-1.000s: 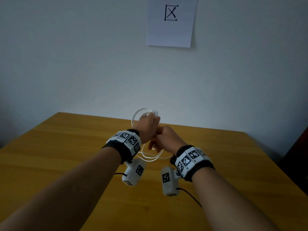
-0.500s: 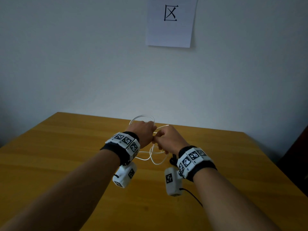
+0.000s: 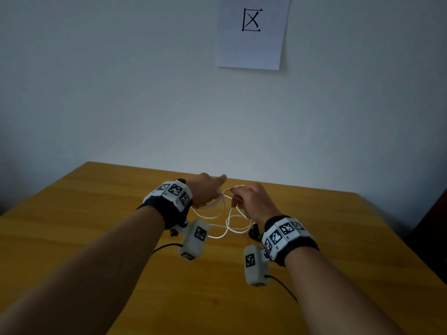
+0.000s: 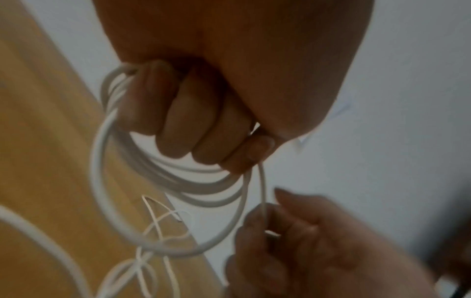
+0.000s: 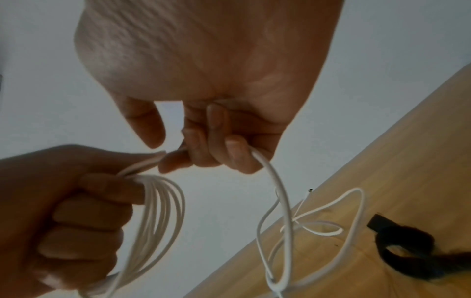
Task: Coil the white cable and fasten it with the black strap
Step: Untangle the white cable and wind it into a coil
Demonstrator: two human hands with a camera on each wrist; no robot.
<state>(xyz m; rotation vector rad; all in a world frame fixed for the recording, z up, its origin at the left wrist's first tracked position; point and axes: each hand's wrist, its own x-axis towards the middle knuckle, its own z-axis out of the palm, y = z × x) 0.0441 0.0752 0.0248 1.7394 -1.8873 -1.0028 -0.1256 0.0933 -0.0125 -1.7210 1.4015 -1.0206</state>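
My left hand [image 3: 208,192] [image 4: 198,125] grips a bundle of several loops of the white cable [image 4: 102,181] [image 5: 163,205], held above the wooden table [image 3: 96,213]. Just to its right, my right hand [image 3: 251,201] [image 5: 211,145] curls its fingers round the loose run of the same cable [image 5: 275,181]. The rest of the cable [image 3: 229,228] hangs down and lies in slack loops on the table between my wrists. The black strap [image 5: 397,252] [image 3: 254,233] lies folded on the table under my right wrist.
The table's far edge meets a pale wall [image 3: 145,105] close behind my hands. A sheet of paper with a printed mark [image 3: 251,30] hangs on that wall. Thin black leads [image 3: 283,284] run from the wrist cameras across the table.
Both hands have come lower, toward the table. They have drawn slightly apart, and more slack cable now shows between them.
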